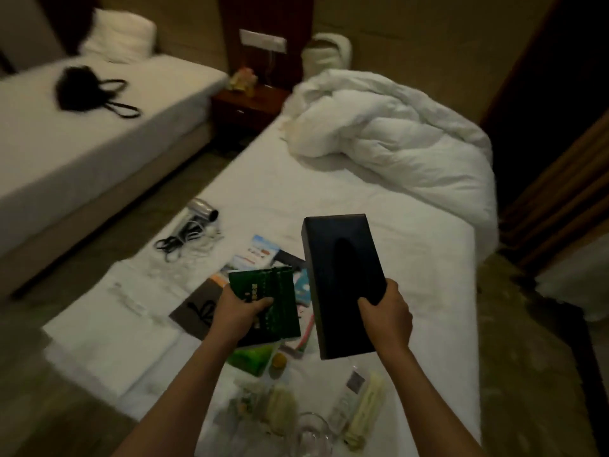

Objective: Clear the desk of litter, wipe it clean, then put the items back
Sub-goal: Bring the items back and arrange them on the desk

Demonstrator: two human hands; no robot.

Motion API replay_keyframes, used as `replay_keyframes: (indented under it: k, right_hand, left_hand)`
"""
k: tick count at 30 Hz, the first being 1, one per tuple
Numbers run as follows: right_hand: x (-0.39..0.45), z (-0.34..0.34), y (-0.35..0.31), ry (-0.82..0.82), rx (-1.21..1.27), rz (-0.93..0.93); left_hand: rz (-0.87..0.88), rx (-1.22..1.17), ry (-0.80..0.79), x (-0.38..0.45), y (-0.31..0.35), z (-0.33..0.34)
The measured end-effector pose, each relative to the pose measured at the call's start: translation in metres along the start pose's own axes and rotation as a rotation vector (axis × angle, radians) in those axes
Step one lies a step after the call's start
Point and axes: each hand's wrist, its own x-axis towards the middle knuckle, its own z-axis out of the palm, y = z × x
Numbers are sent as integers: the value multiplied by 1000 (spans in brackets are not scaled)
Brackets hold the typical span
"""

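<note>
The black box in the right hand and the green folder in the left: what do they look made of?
Black box: looks rigid, matte, maybe leatherette or plastic; flat faces, crisp edges, no glare. Green folder: probably glossy card or plastic; it shows faint sheen. Blur leaves both uncertain.

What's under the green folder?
Below the green folder, in the left hand: booklets, a grey card, a green packet on the bed. The rest is covered.

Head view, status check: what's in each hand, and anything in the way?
Left hand grips green folder. Right hand grips black tissue box. Both above bed; hair dryer, glass lying below.
</note>
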Motion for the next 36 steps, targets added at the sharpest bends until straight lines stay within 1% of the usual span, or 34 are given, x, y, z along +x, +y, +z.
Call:
replay_keyframes:
  k: [4,8,12,17,22,25,31,34,36]
  right_hand:
    - [-24,30,-58,-125,-14,-154]
    - [-67,75,-121,-292,3,-338]
    - [-133,123,-180,-470,-12,-550]
    - [-247,187,-239,-711,3,-770]
    - [-366,244,-272,-891,-41,-914]
    - [-431,276,-283,-993,-61,-973]
    - [-551,328,-303,-1216,-86,-1097]
    - [-603,351,-312,-1274,-133,-1214]
    - [-635,370,-321,-1352,-168,-1276]
  left_hand:
    - [-4,-131,207,-35,5,-73]
    - [2,-229,406,-83,-3,-155]
    - [-30,-367,632,-142,-28,-234]
    - [-58,-477,885,-228,-74,-326]
    - [-112,-518,1094,-313,-132,-409]
    - [-138,-554,1194,-358,-167,-448]
    - [-218,-655,1402,-440,-226,-499]
    - [-270,-725,1522,-471,-251,-516]
    - [-296,-760,1597,-486,-266,-527]
